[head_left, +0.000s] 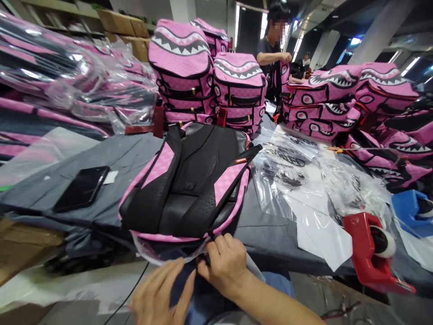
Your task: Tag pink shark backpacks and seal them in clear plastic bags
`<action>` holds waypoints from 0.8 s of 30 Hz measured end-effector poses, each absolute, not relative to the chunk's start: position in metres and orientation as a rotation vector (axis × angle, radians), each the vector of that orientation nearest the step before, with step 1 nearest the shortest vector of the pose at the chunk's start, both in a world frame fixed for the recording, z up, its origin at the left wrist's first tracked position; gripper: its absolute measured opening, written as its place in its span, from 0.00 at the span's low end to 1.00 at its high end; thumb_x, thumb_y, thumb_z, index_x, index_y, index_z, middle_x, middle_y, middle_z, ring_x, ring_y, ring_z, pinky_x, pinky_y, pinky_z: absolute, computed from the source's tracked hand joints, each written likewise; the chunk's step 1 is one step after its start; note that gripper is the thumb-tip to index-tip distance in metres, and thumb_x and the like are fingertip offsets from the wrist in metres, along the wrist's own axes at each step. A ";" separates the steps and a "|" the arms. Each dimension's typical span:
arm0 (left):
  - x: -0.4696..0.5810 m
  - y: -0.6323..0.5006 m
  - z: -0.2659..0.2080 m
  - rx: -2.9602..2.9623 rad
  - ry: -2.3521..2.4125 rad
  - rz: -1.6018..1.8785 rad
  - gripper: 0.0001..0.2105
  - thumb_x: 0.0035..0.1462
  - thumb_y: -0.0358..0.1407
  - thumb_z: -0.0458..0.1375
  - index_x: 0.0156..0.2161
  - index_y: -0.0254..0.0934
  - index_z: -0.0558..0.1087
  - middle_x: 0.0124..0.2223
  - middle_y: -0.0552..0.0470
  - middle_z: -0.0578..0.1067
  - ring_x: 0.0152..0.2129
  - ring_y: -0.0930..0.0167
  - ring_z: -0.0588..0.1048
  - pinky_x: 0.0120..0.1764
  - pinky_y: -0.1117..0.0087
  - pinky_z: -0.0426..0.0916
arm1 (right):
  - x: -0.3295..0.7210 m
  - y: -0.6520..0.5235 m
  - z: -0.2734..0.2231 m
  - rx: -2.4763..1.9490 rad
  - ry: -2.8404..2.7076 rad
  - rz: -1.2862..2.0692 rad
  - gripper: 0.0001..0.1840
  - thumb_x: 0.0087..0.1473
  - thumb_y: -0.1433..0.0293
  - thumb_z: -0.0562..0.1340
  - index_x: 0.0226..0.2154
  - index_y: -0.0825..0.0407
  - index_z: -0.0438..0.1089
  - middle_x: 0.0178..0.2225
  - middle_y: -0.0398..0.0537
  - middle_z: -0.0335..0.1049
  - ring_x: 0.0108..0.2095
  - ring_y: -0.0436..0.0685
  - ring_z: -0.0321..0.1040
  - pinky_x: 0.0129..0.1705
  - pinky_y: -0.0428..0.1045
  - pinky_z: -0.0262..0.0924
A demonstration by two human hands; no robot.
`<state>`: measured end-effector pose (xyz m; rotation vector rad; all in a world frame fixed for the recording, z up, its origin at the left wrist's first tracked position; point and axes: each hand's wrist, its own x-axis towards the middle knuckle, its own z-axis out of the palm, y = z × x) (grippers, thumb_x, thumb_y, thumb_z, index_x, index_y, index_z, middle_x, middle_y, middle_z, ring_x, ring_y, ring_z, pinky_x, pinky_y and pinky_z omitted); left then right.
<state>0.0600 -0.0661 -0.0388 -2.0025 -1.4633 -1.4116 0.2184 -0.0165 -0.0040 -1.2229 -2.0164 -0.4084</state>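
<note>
Looking from the left, we see a black phone lying on the grey table, and our left hand below the table edge with its fingers straight and close together, touching nothing we can make out. The pink backpack lies straps-up just above both hands, and our right hand pinches the clear plastic bag at its near bottom edge. Further right lie printed plastic bags and a red tape dispenser.

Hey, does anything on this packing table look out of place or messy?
Nothing looks damaged. The backpack lies face down, overhanging the table edge where the right hand pinches its clear bag. Loose plastic bags sprawl beside it.
</note>
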 end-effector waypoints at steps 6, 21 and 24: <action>0.047 -0.026 -0.025 -2.234 -1.216 -1.171 0.07 0.64 0.29 0.58 0.47 0.34 0.73 0.37 0.44 0.77 0.36 0.63 0.74 0.47 0.60 0.66 | 0.226 -0.008 -0.005 -1.162 -2.028 -0.438 0.18 0.69 0.74 0.50 0.28 0.51 0.66 0.23 0.44 0.61 0.26 0.56 0.55 0.28 0.53 0.41; 0.050 -0.023 -0.027 -2.295 -1.789 -1.503 0.16 0.64 0.50 0.55 0.34 0.46 0.80 0.28 0.55 0.80 0.24 0.68 0.75 0.33 0.67 0.64 | 0.238 -0.013 -0.008 -0.917 -2.122 -0.300 0.12 0.70 0.72 0.53 0.42 0.52 0.72 0.34 0.48 0.75 0.32 0.53 0.66 0.32 0.51 0.53; 0.047 -0.022 -0.030 -2.209 -1.979 -1.515 0.22 0.60 0.59 0.54 0.32 0.47 0.81 0.29 0.54 0.81 0.23 0.67 0.74 0.28 0.66 0.65 | 0.226 -0.014 -0.008 -0.818 -2.144 -0.342 0.16 0.70 0.74 0.49 0.48 0.56 0.72 0.43 0.51 0.77 0.38 0.54 0.68 0.36 0.52 0.56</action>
